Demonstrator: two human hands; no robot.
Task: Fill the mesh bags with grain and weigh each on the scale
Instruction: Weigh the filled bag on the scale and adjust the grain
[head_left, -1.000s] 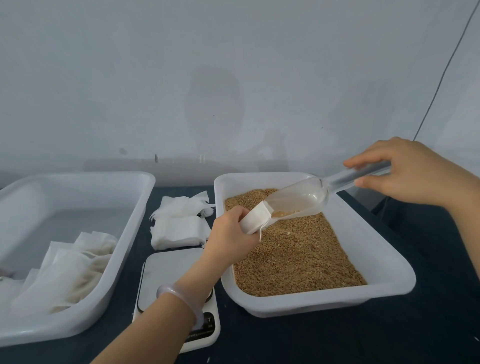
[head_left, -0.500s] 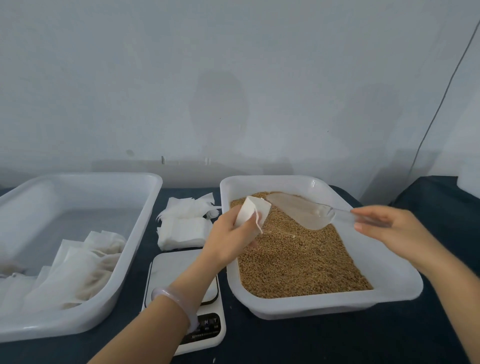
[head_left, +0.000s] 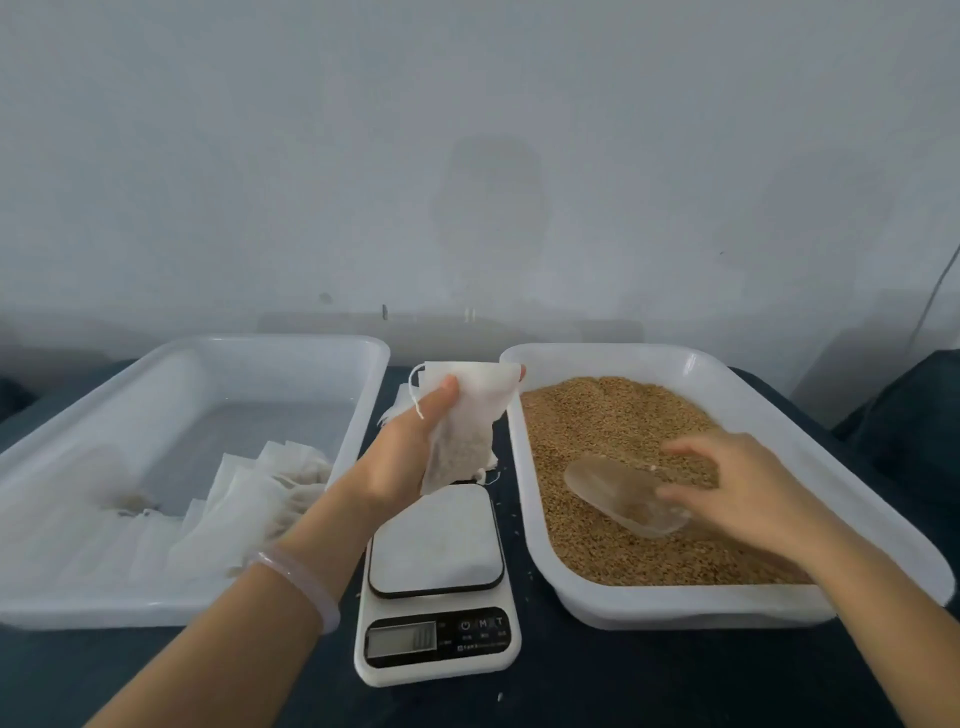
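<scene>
My left hand (head_left: 400, 457) grips a white mesh bag (head_left: 462, 415) by its upper part, with grain showing in its lower half. The bag hangs just above the far edge of the white digital scale (head_left: 436, 540), whose platform is bare. To the right stands a white tray (head_left: 675, 605) holding brown grain (head_left: 613, 415). A clear plastic scoop (head_left: 613, 488) lies flat on the grain. My right hand (head_left: 748, 488) hovers over the scoop's rear end with fingers spread, and the handle is hidden beneath it.
A second white tray (head_left: 156, 608) at the left holds several white bags (head_left: 249, 499) piled toward its near side. A few flat white bags (head_left: 400, 400) lie behind the scale, mostly hidden by my left hand. The table top is dark, with a wall close behind.
The scoop went from pouring into the bag down onto the grain, and my right hand loosened over it. My left hand carried the bag left, out of the grain tray to above the scale.
</scene>
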